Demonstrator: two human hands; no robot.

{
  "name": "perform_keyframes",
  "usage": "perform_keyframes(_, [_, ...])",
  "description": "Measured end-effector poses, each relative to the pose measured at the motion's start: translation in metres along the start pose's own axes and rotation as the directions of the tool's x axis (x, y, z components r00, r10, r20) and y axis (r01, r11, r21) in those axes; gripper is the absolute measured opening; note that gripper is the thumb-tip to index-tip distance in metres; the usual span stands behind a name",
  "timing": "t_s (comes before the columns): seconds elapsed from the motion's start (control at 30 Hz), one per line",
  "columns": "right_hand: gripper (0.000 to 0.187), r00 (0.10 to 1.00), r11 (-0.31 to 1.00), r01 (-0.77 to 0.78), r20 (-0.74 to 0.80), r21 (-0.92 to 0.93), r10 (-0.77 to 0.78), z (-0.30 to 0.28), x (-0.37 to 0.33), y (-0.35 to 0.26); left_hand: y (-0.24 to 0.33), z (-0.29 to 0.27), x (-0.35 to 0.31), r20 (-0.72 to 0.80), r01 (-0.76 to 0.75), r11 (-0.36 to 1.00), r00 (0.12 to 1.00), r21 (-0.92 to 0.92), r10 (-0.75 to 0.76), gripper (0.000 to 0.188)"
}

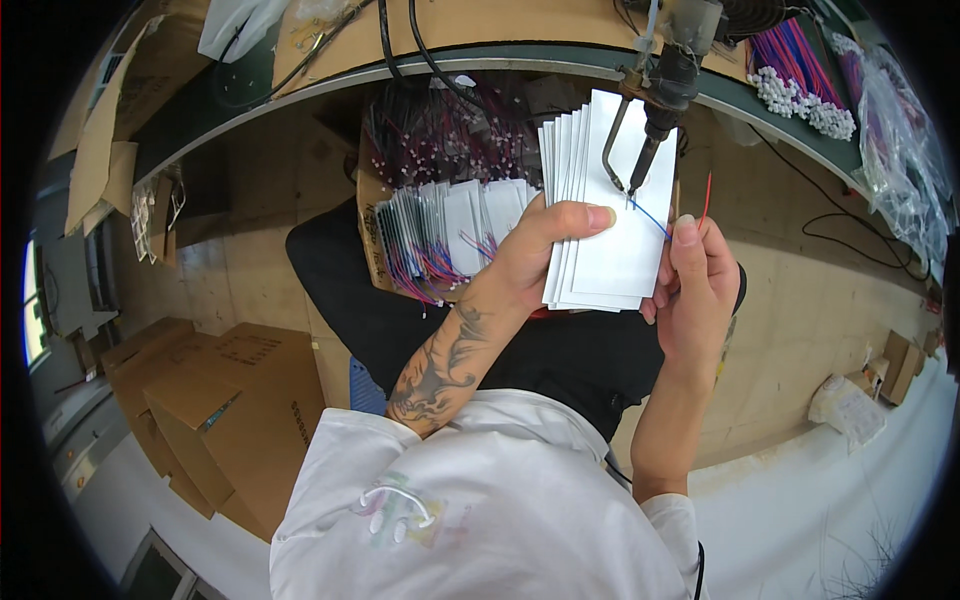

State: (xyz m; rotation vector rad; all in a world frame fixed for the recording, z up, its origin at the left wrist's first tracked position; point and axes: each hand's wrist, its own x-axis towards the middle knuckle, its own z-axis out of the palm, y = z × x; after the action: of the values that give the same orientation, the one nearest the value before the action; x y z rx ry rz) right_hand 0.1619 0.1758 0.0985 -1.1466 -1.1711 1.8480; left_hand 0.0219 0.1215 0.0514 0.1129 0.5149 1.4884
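Note:
My left hand [535, 240] is closed on a fanned stack of thin white rectangular panels [612, 265], its thumb lying over their left edge. Between the fingertips of my right hand [695, 275] is a thin wire pair; the blue wire [652, 217] runs to the top panel and the red wire [708, 195] sticks upward. Right at the blue wire's end is the tip of a fixed soldering iron [650, 155], with a bent metal feed tube [608, 140] beside it. Whether tip and panel touch is too small to tell.
Under the bench edge [480, 62] stands a carton [368, 225] holding several white panels with wires. Bundled red and blue wires with white connectors [800, 100] lie on the bench at right, beside clear plastic bags [900, 150]. Brown cartons [235, 410] stand on the floor at left.

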Motion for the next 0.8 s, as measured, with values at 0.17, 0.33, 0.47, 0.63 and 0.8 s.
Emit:
perform_keyframes(0.17, [0.028,0.999,0.999,0.019,-0.042,-0.051,-0.021,0.0034,-0.0008,-0.0002,0.0018,0.0038,-0.0002,0.001,0.0,1.0,1.0,-0.009,0.0,0.049])
perform_keyframes(0.33, [0.028,0.997,0.999,0.02,-0.074,-0.038,-0.023,0.0056,-0.0019,-0.0011,0.0026,0.005,0.0,-0.002,0.001,1.0,1.0,-0.001,-0.001,0.048])
perform_keyframes(0.47, [0.029,0.998,1.0,0.005,-0.058,-0.014,-0.006,0.0033,-0.0032,0.0,0.0025,0.0027,-0.0016,-0.009,0.017,1.0,1.0,-0.009,-0.017,0.048])
perform_keyframes(0.63, [0.029,0.998,0.999,-0.038,-0.054,-0.004,0.037,0.0022,-0.0045,0.0019,0.0024,-0.0017,-0.0034,0.003,0.047,0.999,0.999,0.006,-0.047,0.049])
perform_keyframes(0.8, [0.029,0.998,1.0,-0.027,-0.06,0.008,0.027,0.0041,-0.0049,0.0045,0.0028,-0.0025,-0.0045,0.012,0.041,0.999,0.999,-0.004,-0.041,0.049])
